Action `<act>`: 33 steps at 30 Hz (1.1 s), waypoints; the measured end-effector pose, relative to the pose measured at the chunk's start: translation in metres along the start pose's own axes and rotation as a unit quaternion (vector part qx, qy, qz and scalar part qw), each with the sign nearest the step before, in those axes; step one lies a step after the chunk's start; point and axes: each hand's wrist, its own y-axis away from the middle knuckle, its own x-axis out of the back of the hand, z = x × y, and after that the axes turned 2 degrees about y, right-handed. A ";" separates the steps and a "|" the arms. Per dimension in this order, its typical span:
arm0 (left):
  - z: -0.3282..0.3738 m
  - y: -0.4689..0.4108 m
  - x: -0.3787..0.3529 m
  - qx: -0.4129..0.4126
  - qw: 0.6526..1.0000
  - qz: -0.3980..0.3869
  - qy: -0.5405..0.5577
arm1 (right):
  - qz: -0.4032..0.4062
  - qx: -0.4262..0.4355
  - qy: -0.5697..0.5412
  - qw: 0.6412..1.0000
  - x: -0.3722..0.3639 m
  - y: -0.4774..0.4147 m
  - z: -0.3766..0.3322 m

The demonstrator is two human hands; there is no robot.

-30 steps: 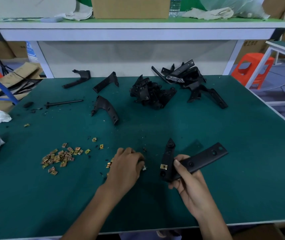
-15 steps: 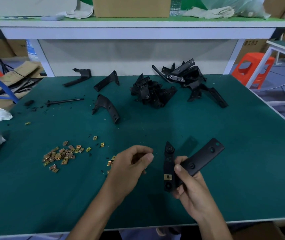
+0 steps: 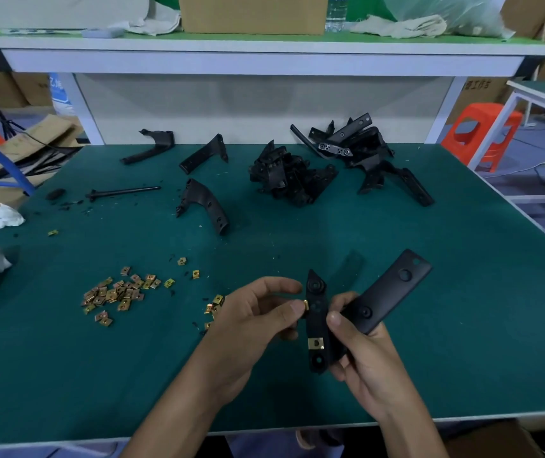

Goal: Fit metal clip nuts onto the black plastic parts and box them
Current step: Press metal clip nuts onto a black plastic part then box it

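My right hand (image 3: 368,361) grips a black L-shaped plastic part (image 3: 380,299) above the near edge of the green table. One gold clip nut (image 3: 316,343) sits on the part's lower arm. My left hand (image 3: 251,322) pinches a second clip nut (image 3: 306,304) between thumb and forefinger, touching the left edge of the part. A loose pile of gold clip nuts (image 3: 115,294) lies on the mat to the left, and a few more clip nuts (image 3: 215,304) lie just beside my left hand.
Two heaps of black plastic parts (image 3: 292,175) (image 3: 360,150) lie at the back of the table, with single parts (image 3: 205,203) left of them. A black rod (image 3: 122,192) lies far left. A cardboard box (image 3: 253,13) stands on the upper shelf (image 3: 264,47). An orange stool (image 3: 483,130) stands right.
My left hand lifted from the mat with a clip nut and moved right to the part's edge. My right hand raised and tilted the part slightly.
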 end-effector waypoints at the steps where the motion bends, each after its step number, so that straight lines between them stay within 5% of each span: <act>1: 0.001 0.000 0.001 0.001 1.000 0.001 -0.008 | 0.000 -0.003 0.005 1.000 0.000 0.000 -0.001; 5: 0.005 -0.001 0.006 0.003 0.999 -0.006 -0.047 | -0.004 -0.003 0.034 0.999 -0.001 0.000 -0.004; 14: 0.006 0.006 0.002 0.028 0.997 -0.040 0.063 | -0.011 0.002 0.013 1.000 -0.010 0.001 -0.001; 33: 0.013 0.011 0.000 -0.011 1.000 -0.015 0.014 | -0.011 0.026 0.034 0.999 -0.011 0.003 -0.003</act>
